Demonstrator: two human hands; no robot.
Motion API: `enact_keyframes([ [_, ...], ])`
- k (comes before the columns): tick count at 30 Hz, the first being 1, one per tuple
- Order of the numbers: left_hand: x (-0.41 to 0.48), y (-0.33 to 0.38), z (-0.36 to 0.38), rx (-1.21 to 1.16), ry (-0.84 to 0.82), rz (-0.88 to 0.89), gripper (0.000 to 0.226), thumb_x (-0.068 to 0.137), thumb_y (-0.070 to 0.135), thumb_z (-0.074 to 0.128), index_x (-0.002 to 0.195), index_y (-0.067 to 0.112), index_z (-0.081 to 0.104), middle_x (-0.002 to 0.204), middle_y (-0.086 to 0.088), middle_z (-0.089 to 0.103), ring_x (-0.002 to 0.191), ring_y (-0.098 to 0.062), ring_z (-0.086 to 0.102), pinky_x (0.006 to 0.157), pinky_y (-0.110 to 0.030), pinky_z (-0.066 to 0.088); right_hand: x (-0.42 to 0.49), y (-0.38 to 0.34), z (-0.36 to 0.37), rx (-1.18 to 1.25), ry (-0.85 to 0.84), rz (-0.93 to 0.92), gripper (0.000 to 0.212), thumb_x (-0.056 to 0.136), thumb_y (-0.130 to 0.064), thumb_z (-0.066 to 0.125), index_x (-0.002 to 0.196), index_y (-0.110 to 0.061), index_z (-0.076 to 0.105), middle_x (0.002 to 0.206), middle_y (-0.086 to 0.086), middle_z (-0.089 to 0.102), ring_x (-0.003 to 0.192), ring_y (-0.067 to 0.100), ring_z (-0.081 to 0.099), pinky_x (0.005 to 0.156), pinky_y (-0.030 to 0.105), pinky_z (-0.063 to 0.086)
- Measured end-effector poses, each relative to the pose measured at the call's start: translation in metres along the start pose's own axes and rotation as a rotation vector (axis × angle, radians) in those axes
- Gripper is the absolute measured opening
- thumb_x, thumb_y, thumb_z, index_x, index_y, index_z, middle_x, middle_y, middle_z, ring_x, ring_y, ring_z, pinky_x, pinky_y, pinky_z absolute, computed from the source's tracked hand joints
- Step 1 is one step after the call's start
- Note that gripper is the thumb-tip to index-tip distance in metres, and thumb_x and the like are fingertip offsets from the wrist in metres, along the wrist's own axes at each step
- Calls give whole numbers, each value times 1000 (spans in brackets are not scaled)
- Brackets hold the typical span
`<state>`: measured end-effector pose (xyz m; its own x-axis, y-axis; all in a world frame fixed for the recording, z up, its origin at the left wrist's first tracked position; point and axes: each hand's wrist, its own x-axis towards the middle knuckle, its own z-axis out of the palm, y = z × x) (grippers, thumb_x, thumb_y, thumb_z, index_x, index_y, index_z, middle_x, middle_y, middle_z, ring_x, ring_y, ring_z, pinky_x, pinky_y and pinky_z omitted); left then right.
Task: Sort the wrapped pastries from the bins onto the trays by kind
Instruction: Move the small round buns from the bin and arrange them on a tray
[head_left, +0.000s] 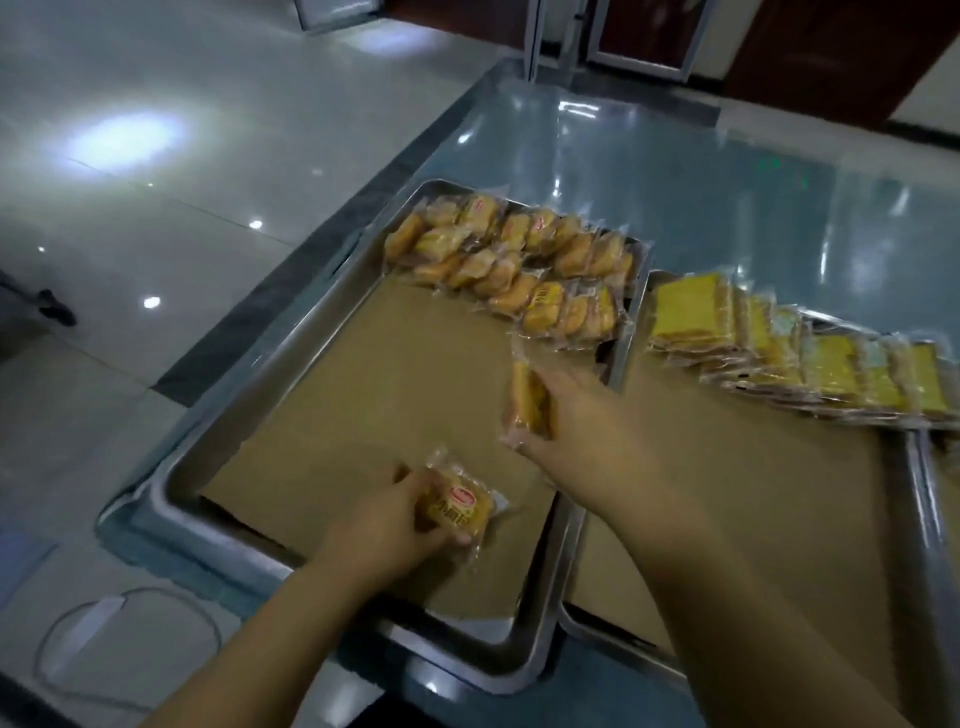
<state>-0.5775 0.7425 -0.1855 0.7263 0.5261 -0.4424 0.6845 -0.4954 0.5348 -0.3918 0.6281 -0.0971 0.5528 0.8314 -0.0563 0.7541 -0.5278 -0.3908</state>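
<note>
Two steel trays lined with brown paper sit side by side. The left tray (218, 431) carries several round golden wrapped pastries (514, 260) heaped at its far end. The right tray (919, 499) bears a slanted row of flat yellow wrapped cakes (779, 348) along its far side. My left hand (384, 525) grips one round wrapped pastry with a red logo (460, 506) low over the near part of the left tray. My right hand (576, 415) holds another round wrapped pastry (527, 400) above the tray's right side, just short of the heap.
The trays rest on a shiny blue-grey table (701, 171) whose left edge drops to a tiled floor (130, 182). A looped white cable (124, 644) lies on the floor at the lower left. Doors stand beyond the table's far end.
</note>
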Motion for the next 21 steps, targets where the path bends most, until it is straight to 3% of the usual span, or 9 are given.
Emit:
enact_keyframes([
  [4,8,-11,-12,-85,-41,96,38,79,56,60,113,47,47,98,24,49,94,-4,56,85,-36,51,20,-21,26,-119,-173,60,85,75,-38,73,144,-32,23,153,-5,21,132,31,29,102,51,37],
  [7,11,-18,-17,-183,-10,79,31,82,43,63,109,43,47,94,21,53,90,0,54,83,-34,50,7,-23,40,-77,-112,44,73,81,-32,67,143,-35,28,153,-8,21,138,27,17,106,51,28],
  [9,12,-22,-20,-241,21,51,38,80,40,67,113,36,48,99,18,56,93,-5,56,82,-31,48,-10,-20,47,-38,36,17,59,84,-32,63,139,-30,41,147,-3,35,135,28,26,105,46,30],
  [11,13,-23,-21,-276,31,23,42,79,38,70,116,29,51,106,11,58,98,-10,56,82,-29,46,-26,-16,56,11,131,71,48,84,-31,64,130,-23,52,129,2,51,117,23,46,96,36,39],
  [15,14,-18,-21,-286,-18,8,33,79,30,71,108,25,54,100,6,60,94,-12,57,84,-30,47,-49,-21,76,271,-122,384,39,87,-35,61,121,-21,51,109,0,58,96,16,57,83,36,51],
  [17,13,-15,-20,-294,-37,4,33,80,25,71,109,23,53,98,5,60,93,-13,58,82,-29,45,-50,-25,86,191,-154,386,33,89,-34,58,117,-19,51,104,2,62,91,18,58,78,33,50],
  [21,15,-12,-20,-371,-36,-25,41,79,21,73,111,24,46,91,6,59,83,-8,56,70,-23,41,-47,-27,95,308,-159,455,35,88,-27,62,119,-19,48,92,-2,63,85,13,59,69,26,45],
])
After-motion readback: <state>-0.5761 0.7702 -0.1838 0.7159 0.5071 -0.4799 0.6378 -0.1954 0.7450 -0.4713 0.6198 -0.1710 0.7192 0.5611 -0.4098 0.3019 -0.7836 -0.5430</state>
